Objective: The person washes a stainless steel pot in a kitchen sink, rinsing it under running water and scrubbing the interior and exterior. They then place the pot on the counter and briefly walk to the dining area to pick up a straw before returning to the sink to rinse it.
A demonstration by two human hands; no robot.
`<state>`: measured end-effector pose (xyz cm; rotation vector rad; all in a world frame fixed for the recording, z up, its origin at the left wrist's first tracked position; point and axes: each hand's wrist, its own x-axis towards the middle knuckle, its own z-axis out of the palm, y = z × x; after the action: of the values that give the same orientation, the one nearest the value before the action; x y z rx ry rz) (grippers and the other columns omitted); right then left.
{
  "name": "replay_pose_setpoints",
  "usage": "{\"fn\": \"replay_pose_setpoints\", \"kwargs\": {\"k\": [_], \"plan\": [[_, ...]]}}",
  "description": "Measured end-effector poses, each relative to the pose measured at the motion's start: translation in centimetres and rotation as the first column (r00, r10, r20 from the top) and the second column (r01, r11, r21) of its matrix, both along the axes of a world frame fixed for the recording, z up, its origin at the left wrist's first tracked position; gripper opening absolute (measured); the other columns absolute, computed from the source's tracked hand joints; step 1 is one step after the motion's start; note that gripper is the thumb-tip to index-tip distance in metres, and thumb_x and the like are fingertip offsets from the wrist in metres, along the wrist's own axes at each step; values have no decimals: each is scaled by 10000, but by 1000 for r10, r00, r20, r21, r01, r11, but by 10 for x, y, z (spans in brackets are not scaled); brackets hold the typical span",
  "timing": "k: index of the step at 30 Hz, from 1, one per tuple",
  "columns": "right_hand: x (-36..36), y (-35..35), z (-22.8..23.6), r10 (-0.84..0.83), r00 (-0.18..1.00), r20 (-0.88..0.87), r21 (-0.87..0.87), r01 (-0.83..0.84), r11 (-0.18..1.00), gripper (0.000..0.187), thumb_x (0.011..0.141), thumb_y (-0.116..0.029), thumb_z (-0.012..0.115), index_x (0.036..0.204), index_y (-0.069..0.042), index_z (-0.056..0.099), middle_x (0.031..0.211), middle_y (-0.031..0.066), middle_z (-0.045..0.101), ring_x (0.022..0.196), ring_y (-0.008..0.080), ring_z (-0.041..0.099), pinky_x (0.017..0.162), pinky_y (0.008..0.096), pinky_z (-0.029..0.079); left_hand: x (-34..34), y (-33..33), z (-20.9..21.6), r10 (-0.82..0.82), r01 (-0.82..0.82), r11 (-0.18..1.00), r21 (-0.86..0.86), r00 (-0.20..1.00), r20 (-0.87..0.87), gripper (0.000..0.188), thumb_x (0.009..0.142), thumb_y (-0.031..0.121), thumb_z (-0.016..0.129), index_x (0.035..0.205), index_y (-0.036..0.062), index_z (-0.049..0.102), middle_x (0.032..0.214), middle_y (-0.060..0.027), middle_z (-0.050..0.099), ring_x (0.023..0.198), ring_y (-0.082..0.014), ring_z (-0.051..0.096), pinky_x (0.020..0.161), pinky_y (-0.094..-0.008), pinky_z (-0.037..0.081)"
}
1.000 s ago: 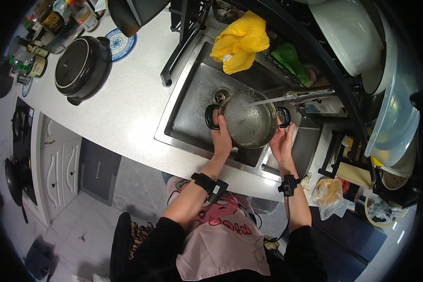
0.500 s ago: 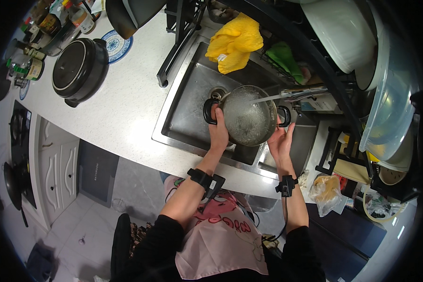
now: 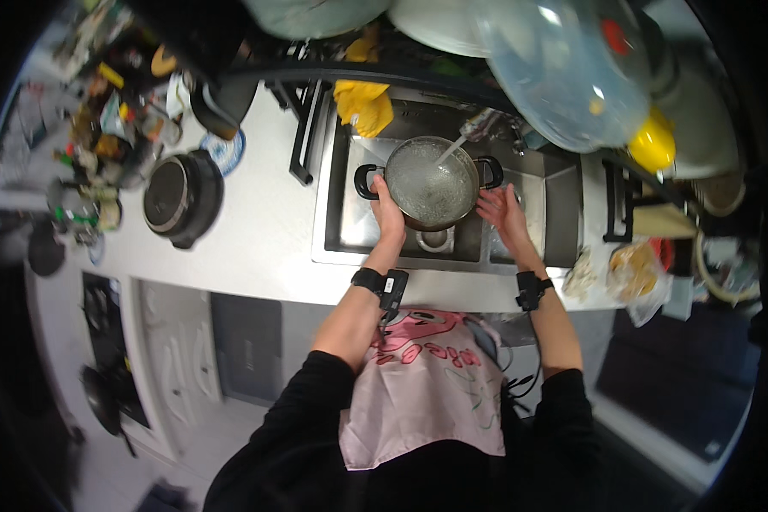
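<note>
Over the left basin of the steel sink I hold a round metal pot with two black loop handles. Water runs into it from the faucet, and the surface looks bubbly. My left hand is closed on the pot at its left handle, thumb on top; its other fingers are mostly hidden below. Beside the right handle, my right hand is open with fingers spread, a small gap from the pot. Each wrist wears a black strapped device.
A black rack spans the sink, with a yellow cloth hanging by it and large bowls above. Left on the white counter stand a dark pot and a blue-patterned plate. A plastic bag lies right.
My right hand has come off the right handle and opened. The left hand still holds the pot under the running water. The whole view has shifted and turned.
</note>
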<state>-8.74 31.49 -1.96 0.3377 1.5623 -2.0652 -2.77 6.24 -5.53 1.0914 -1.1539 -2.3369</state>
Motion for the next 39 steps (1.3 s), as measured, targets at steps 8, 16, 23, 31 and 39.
{"fn": "replay_pose_setpoints", "kwargs": {"k": [8, 16, 23, 31, 39], "plan": [[36, 55, -31, 120, 980, -157, 276, -73, 958, 339, 1042, -304, 531, 1119, -1, 661, 1029, 124, 726, 935, 190, 709, 845, 308, 560, -15, -24, 3, -142, 142, 990, -4, 990, -7, 839, 990, 667, 423, 1413, -56, 470, 1398, -163, 538, 1236, -274, 524, 1078, -355, 377], [35, 71, -35, 124, 946, -301, 461, 30, 887, 258, 1007, -196, 541, 1020, 19, 682, 922, 81, 716, 826, 154, 675, 752, 299, 543, -15, -24, 10, -284, 289, 955, 66, 956, -79, 872, 966, 737, 347, 1484, 39, 417, 1531, -112, 441, 1389, -273, 416, 1180, -374, 278], [7, 58, 9, 307, 832, -462, 726, 156, 670, 219, 942, -188, 593, 988, -4, 703, 931, 137, 713, 875, 274, 682, 792, 369, 527, -15, -25, 17, -336, 339, 941, 22, 939, -74, 843, 948, 767, 329, 1474, 119, 452, 1520, -75, 456, 1362, -282, 451, 1151, -429, 332], [-58, 36, 44, 455, 700, -551, 773, 223, 593, 215, 925, -160, 575, 984, -4, 710, 1036, 164, 692, 1007, 342, 658, 882, 412, 516, -19, -32, 9, -310, 308, 950, -41, 947, -86, 834, 964, 742, 335, 1469, 89, 452, 1517, -91, 457, 1382, -277, 427, 1182, -405, 293], [-77, 21, 45, 486, 722, -492, 836, 238, 494, 247, 887, -184, 552, 972, -38, 732, 996, 199, 711, 1000, 393, 659, 879, 469, 526, -18, -37, 9, -300, 297, 954, -48, 950, -85, 879, 964, 743, 335, 1508, 55, 379, 1546, -119, 412, 1403, -283, 400, 1181, -401, 295]]}}
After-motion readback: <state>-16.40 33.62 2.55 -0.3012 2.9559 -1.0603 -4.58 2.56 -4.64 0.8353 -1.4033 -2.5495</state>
